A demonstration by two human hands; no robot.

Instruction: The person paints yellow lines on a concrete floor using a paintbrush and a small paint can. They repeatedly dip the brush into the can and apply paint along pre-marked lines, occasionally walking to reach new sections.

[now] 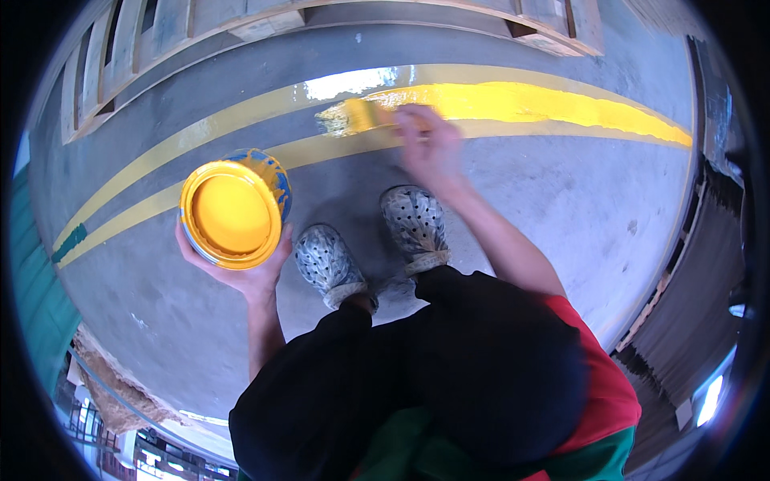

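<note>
My left hand (253, 272) is closed round the lower side of a paint can (279, 180), its rim coated in yellow and its blue side streaked with drips. Yellow paint (233, 215) shows inside. Ahead and to the right, my right hand (433, 152) grips a paintbrush (367, 116), a little smeared by motion. Its yellow bristles touch the floor at the left end of a wet yellow stripe (513, 103). That stripe runs right between two paler tape bands (309, 151); grey floor shows between the bands left of the brush.
Wooden pallets (321, 18) stand along the far side. My two grey patterned clogs (325, 260) are on the grey concrete floor (545, 192) just short of the near tape band. A green patch (70, 243) crosses the tape's left end. Dark panels (682, 280) line the right.
</note>
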